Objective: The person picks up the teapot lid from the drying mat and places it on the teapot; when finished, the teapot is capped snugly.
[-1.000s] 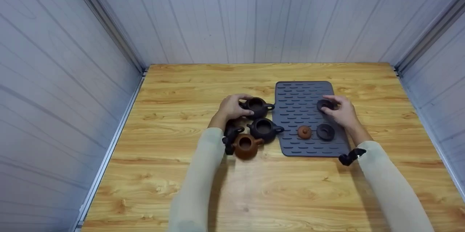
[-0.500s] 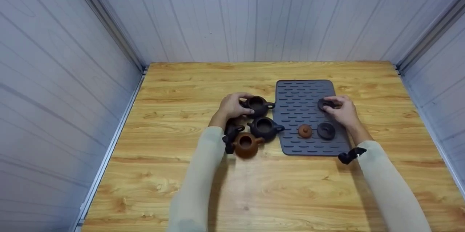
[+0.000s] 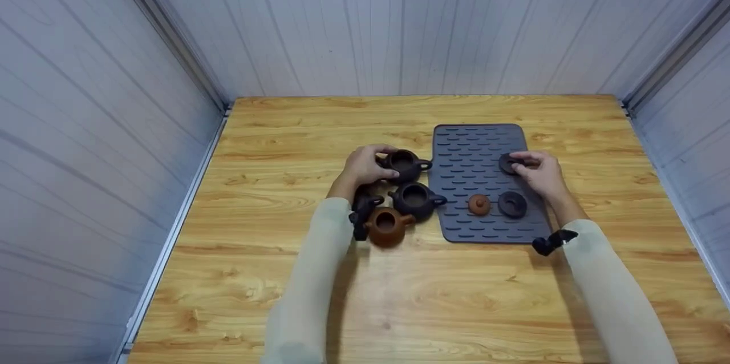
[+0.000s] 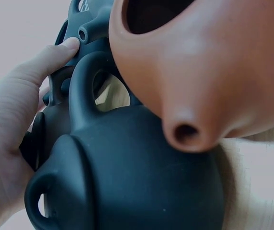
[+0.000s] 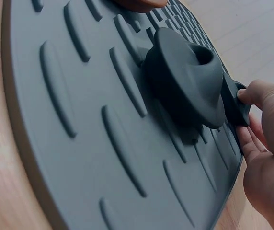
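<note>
Two hands [image 3: 364,168] grip one teapot [image 3: 406,169], one lid [image 3: 506,164] (of three).

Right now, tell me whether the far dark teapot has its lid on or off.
Off: in the head view, the far dark teapot, gripped by the left hand, shows an uncovered mouth.

The front teapot [image 3: 388,237] is orange-brown all over, and so is the small lid [image 3: 479,205]. The side teapot [image 3: 365,204] and the middle teapot [image 3: 419,210] are black, and the far teapot [image 3: 408,176] is a very dark brownish black. The near lid [image 3: 512,205] and the far lid [image 3: 505,164] are dark too, almost black. The mat [image 3: 462,153] is plain grey with rows of short dashes. The tabletop [image 3: 445,301] is yellow wood with wavy brown streaks and little brown spots. The back wall [image 3: 370,21] is pale bluish grey with thin darker stripes. The sleeves [image 3: 305,273] are pale greenish cream, and the wrist band [image 3: 548,244] is black.
</note>
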Action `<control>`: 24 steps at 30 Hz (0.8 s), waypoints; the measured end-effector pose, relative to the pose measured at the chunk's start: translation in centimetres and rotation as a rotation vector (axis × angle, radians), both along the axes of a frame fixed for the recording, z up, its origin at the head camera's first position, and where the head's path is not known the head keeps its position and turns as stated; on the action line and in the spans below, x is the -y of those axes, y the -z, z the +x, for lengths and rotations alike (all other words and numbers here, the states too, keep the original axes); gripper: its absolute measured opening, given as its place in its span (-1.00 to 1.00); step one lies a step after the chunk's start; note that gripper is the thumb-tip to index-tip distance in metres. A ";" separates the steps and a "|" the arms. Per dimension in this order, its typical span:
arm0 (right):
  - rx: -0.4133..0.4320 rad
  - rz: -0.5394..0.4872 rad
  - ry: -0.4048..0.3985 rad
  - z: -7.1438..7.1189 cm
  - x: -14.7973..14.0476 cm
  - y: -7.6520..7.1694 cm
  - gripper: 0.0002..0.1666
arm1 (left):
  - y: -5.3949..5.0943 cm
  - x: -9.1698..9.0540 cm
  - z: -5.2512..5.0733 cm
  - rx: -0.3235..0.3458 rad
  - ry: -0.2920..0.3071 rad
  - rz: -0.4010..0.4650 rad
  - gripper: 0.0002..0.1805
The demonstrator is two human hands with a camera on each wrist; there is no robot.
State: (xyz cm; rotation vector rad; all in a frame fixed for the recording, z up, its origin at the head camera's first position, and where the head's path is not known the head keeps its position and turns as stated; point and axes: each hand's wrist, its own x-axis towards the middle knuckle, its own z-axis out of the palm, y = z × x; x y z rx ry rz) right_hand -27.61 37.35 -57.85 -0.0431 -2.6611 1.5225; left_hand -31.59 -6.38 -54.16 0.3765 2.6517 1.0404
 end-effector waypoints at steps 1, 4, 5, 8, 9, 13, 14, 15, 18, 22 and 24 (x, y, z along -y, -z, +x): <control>-0.001 -0.002 -0.001 0.0 0.0 0.0 -0.60 | 0.0 0.0 0.0 0.002 -0.002 -0.001 -0.33; -0.001 0.002 -0.002 0.0 0.0 -0.1 -0.59 | 0.0 0.0 0.0 0.006 -0.009 -0.003 -0.34; 0.002 0.002 -0.001 0.0 0.0 -0.1 -0.59 | 0.0 0.0 0.0 0.007 -0.010 -0.004 -0.34; 0.010 0.001 0.008 0.0 0.1 0.0 -0.59 | 0.1 0.0 0.0 0.004 -0.012 -0.005 -0.34; 0.011 0.004 0.013 0.0 0.1 0.0 -0.59 | 0.1 0.0 0.0 0.001 -0.012 -0.005 -0.34; 0.011 -0.002 0.031 0.2 0.1 0.1 -0.59 | 0.1 0.0 0.0 0.002 -0.007 0.001 -0.34; 0.007 -0.004 0.033 0.2 0.0 0.1 -0.59 | 0.1 0.0 0.0 0.002 -0.006 0.003 -0.34; 0.004 -0.005 0.034 0.3 0.0 0.1 -0.59 | 0.1 0.0 0.0 0.003 -0.004 0.004 -0.34; -0.001 -0.009 0.030 0.4 -0.1 -0.1 -0.60 | 0.1 0.0 0.0 0.004 -0.002 0.003 -0.34; 0.019 0.010 0.028 0.4 -0.2 -0.7 -0.59 | 0.0 0.0 0.0 0.003 -0.004 0.001 -0.34; 0.033 0.016 0.030 0.3 -0.3 -0.9 -0.59 | 0.0 0.0 -0.1 0.002 -0.003 0.001 -0.34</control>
